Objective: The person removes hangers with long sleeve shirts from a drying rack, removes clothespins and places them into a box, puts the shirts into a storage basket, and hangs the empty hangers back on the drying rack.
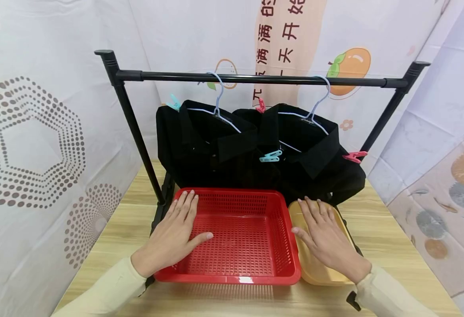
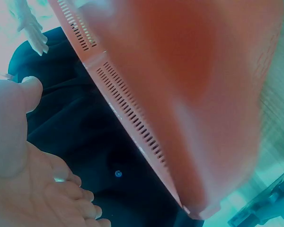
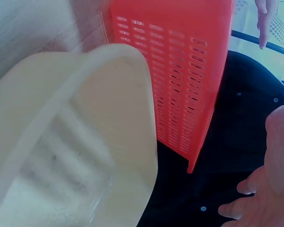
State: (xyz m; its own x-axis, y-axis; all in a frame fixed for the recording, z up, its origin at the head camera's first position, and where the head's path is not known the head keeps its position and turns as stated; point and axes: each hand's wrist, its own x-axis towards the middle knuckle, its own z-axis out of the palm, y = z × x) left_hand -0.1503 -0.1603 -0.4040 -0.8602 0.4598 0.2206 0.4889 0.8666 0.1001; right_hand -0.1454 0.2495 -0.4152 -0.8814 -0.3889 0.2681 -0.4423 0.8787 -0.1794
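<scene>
My left hand (image 1: pixel 172 235) is held palm down over the left side of a red plastic basket (image 1: pixel 227 280), its fingers straight and thumb out. Over the yellow plastic bin (image 1: pixel 319 275) my right hand (image 1: pixel 329 240) is spread the same way, thumb toward the red basket. Neither hand holds anything. In the left wrist view, the left hand (image 2: pixel 33 184) stands apart from the basket wall (image 2: pixel 132 118); in the right wrist view, the right hand (image 3: pixel 270 179) is apart from the bin (image 3: pixel 71 94). Both containers show no contents.
Behind the baskets, two black shirts (image 1: pixel 200 158) (image 1: pixel 315 163) hang by blue hangers (image 1: pixel 219 94) (image 1: pixel 322 97) from a black rack (image 1: pixel 263 79). Teal clothespins (image 1: pixel 270 156) and pink clothespins (image 1: pixel 355 157) grip the shirts. Printed curtains (image 1: pixel 30 145) surround the wooden table (image 1: pixel 117 237).
</scene>
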